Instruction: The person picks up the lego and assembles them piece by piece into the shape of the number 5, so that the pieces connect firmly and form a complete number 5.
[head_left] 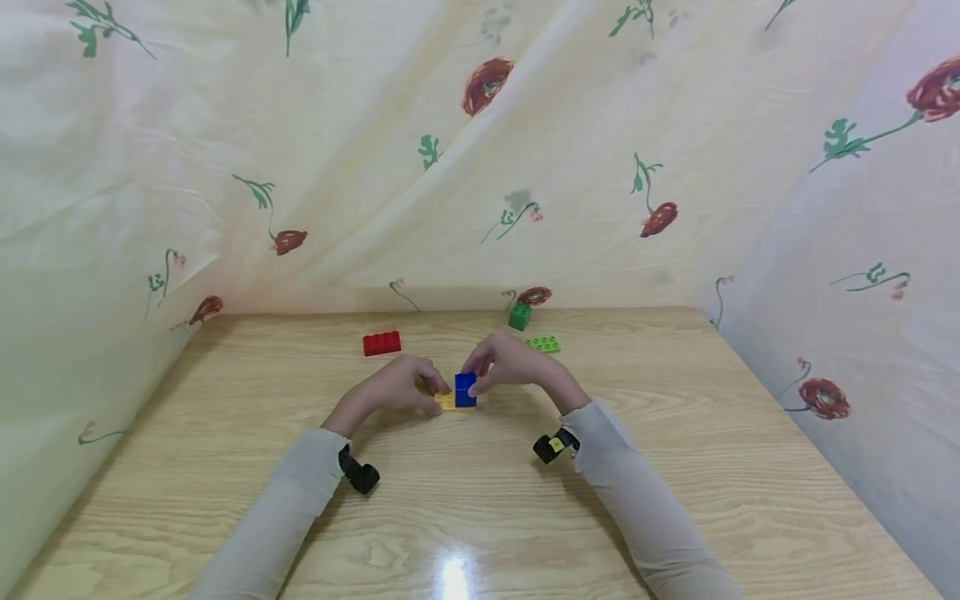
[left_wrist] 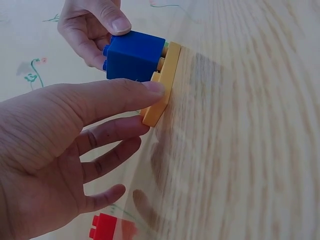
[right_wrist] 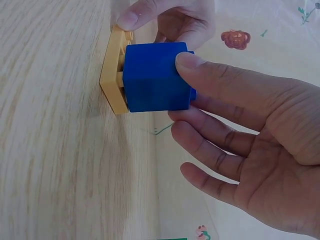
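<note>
A flat yellow building plate [head_left: 445, 402] lies on the wooden table between the hands. My left hand [head_left: 401, 384] pinches its left end between thumb and index finger, the other fingers spread apart. On the plate's right part stands a blue building brick [right_wrist: 155, 80], studs up. My right hand [head_left: 510, 360] pinches this brick near its top between thumb and fingers. A narrow gap with yellow studs shows under the blue brick in the right wrist view, so it is not pressed flush there.
Farther back on the table [head_left: 450, 517] lies a red brick [head_left: 382, 343], behind the left hand. Behind the right hand are a light green plate [head_left: 546, 344], partly covered by that hand, and a dark green brick [head_left: 520, 317]. Flowered cloth [head_left: 375, 167] hangs along the back and sides.
</note>
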